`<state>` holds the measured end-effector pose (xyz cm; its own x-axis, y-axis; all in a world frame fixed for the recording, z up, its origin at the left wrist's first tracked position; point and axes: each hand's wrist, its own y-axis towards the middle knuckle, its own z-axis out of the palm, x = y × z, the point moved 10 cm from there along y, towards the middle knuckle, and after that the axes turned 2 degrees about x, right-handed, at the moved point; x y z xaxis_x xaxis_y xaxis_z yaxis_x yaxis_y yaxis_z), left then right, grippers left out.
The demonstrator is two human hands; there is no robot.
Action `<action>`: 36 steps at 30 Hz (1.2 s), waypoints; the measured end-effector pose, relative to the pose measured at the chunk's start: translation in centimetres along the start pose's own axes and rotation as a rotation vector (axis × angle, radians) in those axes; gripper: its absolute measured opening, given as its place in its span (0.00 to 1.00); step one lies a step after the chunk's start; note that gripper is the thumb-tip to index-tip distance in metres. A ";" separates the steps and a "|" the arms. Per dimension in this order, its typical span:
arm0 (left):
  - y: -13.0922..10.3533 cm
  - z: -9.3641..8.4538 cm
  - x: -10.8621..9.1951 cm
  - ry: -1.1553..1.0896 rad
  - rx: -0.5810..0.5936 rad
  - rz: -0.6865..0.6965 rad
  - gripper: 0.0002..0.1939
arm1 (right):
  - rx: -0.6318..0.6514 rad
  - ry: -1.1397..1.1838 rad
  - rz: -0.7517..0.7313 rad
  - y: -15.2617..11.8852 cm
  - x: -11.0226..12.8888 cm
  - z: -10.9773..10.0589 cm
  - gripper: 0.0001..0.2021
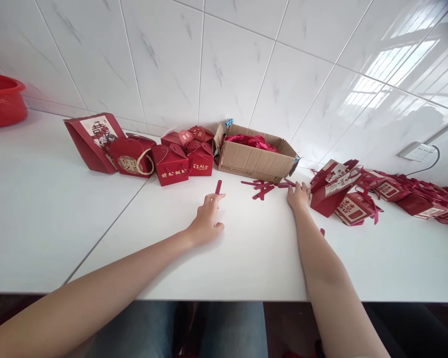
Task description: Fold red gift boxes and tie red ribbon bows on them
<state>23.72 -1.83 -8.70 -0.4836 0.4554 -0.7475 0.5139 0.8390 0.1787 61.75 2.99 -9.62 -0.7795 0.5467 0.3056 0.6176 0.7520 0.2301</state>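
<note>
My left hand [206, 220] rests low over the white table, its thumb spread away from the bent fingers. Just beyond its fingertips lies a narrow red strip with rounded ends [218, 187], whose near end meets the fingers. Farther right, my right hand [299, 195] reaches to the table with thumb and fingers closed around the near end of another red strip [289, 182]. Beside that hand, several loose red strips [261, 189] lie in a crossed pile. One more strip [322, 232] shows partly behind my right forearm.
An open cardboard box [252, 165] holding red ribbons [252, 141] stands against the tiled wall. Red gift boxes [171, 166] line the back left; more ribboned boxes [354, 208] crowd the right. A red plastic basket [3, 102] sits far left, and a power socket [418, 151] is at right.
</note>
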 end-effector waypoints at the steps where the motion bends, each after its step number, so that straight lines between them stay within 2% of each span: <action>1: 0.1 0.1 0.2 0.002 0.005 -0.016 0.40 | 0.026 -0.001 0.003 0.7 0.2 0.6 0.31; 7: 0.4 0.3 0.6 0.031 0.026 -0.051 0.38 | 0.281 -0.051 -0.057 3.6 0.5 4.3 0.33; 11: 0.5 0.3 0.6 0.036 0.044 -0.031 0.37 | 0.341 -0.100 -0.072 3.4 0.3 4.8 0.33; 16: 0.6 0.4 0.5 0.030 0.066 -0.030 0.37 | 0.363 -0.150 -0.077 1.2 0.4 4.1 0.34; 21: 0.5 0.5 0.3 0.062 0.065 -0.029 0.36 | 0.403 -0.171 -0.089 -3.1 1.4 3.3 0.34; 24: 0.4 0.6 -0.1 0.097 0.064 -0.014 0.35 | 0.436 -0.176 -0.165 -6.5 3.9 3.4 0.32; 28: 0.3 0.8 -0.7 0.139 0.065 0.017 0.34 | 0.487 -0.167 -0.316 -10.1 9.1 4.2 0.30; 32: 0.3 0.6 -0.9 0.163 0.045 0.031 0.34 | 0.516 -0.143 -0.393 -11.4 13.6 5.1 0.30; 36: 0.3 0.4 -0.8 0.163 0.037 0.026 0.33 | 0.487 -0.067 -0.443 -11.7 16.3 5.2 0.32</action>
<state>24.57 -2.03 -8.31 -0.5767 0.5220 -0.6284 0.5525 0.8159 0.1707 41.33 5.03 -12.11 -0.9636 0.1575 0.2161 0.1319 0.9829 -0.1283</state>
